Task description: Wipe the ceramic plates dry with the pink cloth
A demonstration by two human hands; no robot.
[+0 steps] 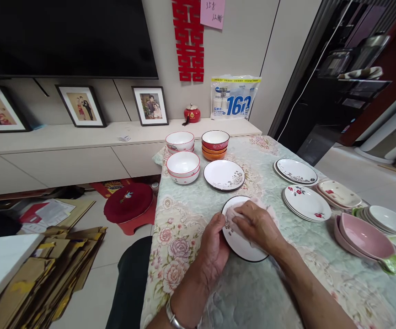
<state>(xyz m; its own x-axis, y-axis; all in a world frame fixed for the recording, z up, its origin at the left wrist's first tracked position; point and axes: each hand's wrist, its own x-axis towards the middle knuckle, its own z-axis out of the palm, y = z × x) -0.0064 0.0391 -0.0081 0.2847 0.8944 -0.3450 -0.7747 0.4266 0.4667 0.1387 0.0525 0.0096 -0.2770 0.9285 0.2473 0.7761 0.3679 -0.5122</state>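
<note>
My left hand (215,244) grips the left rim of a white plate (244,246) with a dark edge and a grey floral print, thumb on top and fingers underneath. Pressed onto the plate's face, my right hand (258,224) is closed on a pale cloth (231,214), part of which spreads out behind the fingers. The plate is tilted a little above the flowered tablecloth (184,269). Just beyond it lies a similar dark-rimmed plate (223,174).
White bowls (183,164) and a red bowl stack (215,139) stand at the far edge. To the right are floral plates (306,203), patterned plates (296,171), pink bowls (366,235) and white bowls (390,219). A red stool (129,205) and flattened cardboard (54,274) are at left.
</note>
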